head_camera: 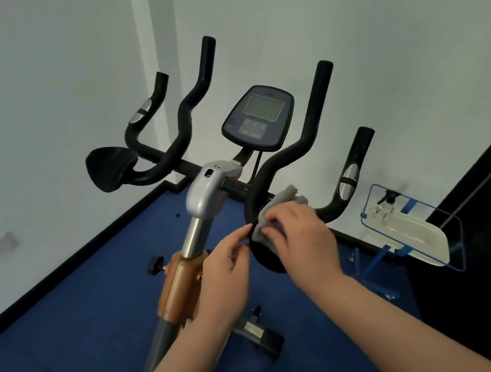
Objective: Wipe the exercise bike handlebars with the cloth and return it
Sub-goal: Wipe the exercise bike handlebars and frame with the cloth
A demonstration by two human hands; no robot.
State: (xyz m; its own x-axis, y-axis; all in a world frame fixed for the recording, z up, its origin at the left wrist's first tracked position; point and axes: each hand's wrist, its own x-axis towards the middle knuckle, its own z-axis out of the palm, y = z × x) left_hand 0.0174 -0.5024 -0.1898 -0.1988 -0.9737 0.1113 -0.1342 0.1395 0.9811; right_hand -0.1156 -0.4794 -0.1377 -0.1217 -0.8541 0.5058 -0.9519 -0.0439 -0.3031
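On blue floor (77, 320) by white walls (406, 37), right hand (304, 240) holding cloth (276, 210), left hand (223, 271) pinching pad (263, 255)

Only two bare arms of the person show. The bare left forearm (169, 370) enters at the bottom edge, left of centre, and the bare right forearm (415, 329) enters from the lower right corner. Both are uncovered from the frame edge to the wrist (they look broadest near the bottom edge, under the wide lens). The bare left hand (224, 270) and bare right hand (301, 234), near the middle of the frame, show smooth backs and faint knuckle ridges. The fingernails are too blurred to describe.
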